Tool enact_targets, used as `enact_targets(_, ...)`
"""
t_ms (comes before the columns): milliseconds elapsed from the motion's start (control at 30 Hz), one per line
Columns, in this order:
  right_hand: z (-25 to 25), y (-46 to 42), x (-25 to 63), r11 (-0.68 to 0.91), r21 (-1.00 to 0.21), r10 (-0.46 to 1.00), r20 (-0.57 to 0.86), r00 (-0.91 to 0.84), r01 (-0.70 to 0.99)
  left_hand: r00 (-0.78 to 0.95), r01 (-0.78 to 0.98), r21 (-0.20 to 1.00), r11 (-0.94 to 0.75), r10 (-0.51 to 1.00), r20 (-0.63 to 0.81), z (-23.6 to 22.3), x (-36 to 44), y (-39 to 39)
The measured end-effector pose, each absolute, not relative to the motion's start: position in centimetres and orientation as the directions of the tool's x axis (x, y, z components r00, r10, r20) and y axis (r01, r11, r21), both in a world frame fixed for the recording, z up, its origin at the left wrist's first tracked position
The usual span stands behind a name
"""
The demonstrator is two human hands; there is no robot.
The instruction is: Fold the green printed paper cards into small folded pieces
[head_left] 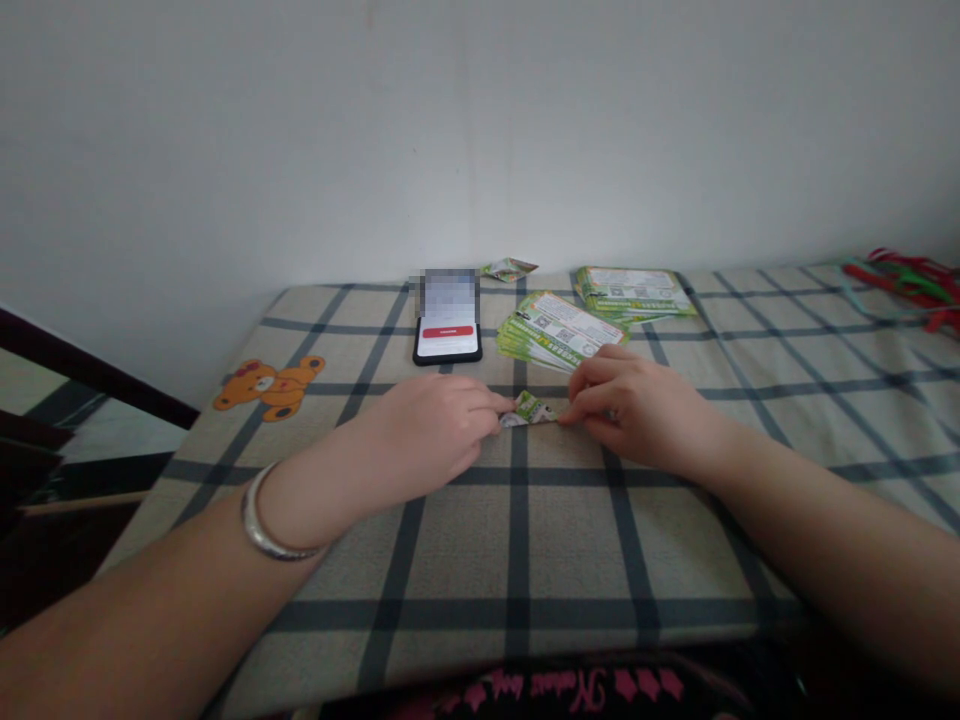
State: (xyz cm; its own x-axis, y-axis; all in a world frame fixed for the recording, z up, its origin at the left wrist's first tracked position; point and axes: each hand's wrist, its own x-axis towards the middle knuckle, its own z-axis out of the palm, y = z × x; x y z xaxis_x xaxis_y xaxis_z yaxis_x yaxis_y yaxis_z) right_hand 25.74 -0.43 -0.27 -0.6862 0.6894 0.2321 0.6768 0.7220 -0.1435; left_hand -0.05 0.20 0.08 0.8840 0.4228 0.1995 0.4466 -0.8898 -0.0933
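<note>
Folded paper [531, 410], small, green and white, lies on the cloth-covered counter [457, 550] between your two hands, one fingertip contact at each end. Judgement on handling: piece is slight, so press evenly from both sides and line up the edges before creasing; pulling the ends apart could loosen the folds or tear a corner. Work flat against the surface for a crisp line.

Pose: your left hand [442, 430] comes in palm down, fingers bunched and pointing right, index tip at the paper's left end. Your right hand [637, 405] is arched, fingers slightly spread and curled, one tip at the right end. Whether either thumb pinches from beneath: cannot tell. Both forearms slant inward; bracelet [262, 520] on your left wrist.

Beyond the paper: fanned leaflets [555, 328], partly overlapped in view by your right fingers, contact unclear; phone [448, 345] to their left. Near the wall [300, 130]: second folded piece [511, 268] just beside the phone, second leaflet stack [637, 290] farther right.
</note>
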Motion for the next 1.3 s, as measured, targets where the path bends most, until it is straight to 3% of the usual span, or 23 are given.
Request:
enact_targets(100, -0.4, -0.1, 25.9, 0.721, -0.173, 0.692, 0.236, -0.683, 0.671, 0.877, 0.451, -0.035, -0.892, 0.436, 0.204, -0.1, -0.1, 0.4)
enact_targets(267, -1.0, 0.9, 26.6, 0.701, -0.352, 0.705, 0.208, -0.678, 0.621, 0.842, 0.479, 0.060, -0.876, 0.478, 0.250, -0.6, -0.1, 0.6)
enact_targets(433, -1.3, 1.1, 26.3, 0.680, -0.406, 0.723, 0.238, -0.648, 0.610, 0.827, 0.492, 0.038, -0.870, 0.480, 0.293, -1.3, 0.2, 0.8)
enact_targets(667, -1.1, 0.0, 24.5, 0.720, -0.248, 0.694, 0.268, -0.668, 0.649, 0.804, 0.550, -0.029, -0.835, 0.519, 0.290, -1.4, 0.5, 0.3)
enact_targets(900, -1.3, -0.5, 23.8, 0.726, 0.118, 0.606, 0.355, -0.712, 0.677, 0.772, 0.584, 0.046, -0.811, 0.571, 0.280, -1.3, 0.9, 0.2)
enact_targets(1300, -1.4, -0.4, 23.6, 0.707, 0.167, 0.601, 0.372, -0.708, 0.688, 0.724, 0.602, 0.133, -0.787, 0.608, 0.325, -1.8, 1.2, 0.5)
